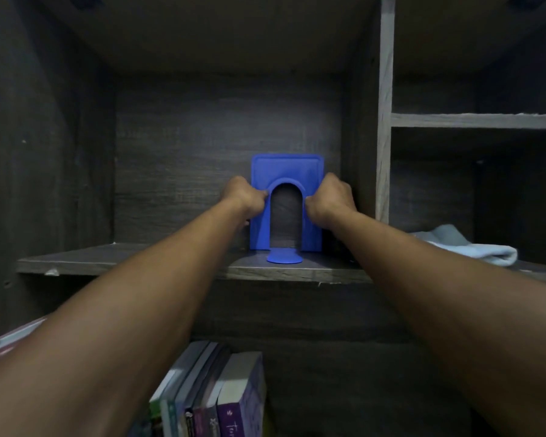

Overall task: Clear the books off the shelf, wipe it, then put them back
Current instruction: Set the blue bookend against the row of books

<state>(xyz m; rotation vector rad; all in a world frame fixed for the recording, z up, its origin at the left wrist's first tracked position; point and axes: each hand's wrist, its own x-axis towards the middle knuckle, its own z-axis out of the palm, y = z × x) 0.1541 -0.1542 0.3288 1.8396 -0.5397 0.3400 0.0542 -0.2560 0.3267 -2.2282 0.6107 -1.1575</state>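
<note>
- Your left hand [243, 197] and right hand [330, 200] curl round the blue bookend [286, 167], one on each side of its arch, at the far right of the shelf [123, 263].
- Its foot lies flat on the board; an uneven pull could twist it loose and drop it.
- The books [212, 395] stand below, near you, likely under such a fall.
- The cloth [473, 247] lies right, where your forearm could drag it off.

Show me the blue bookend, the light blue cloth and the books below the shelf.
blue bookend [286, 168]: head view, upper part of its upright plate.
light blue cloth [476, 249]: head view, middle of the bundle.
books [212, 395]: head view, middle of the row.
</note>
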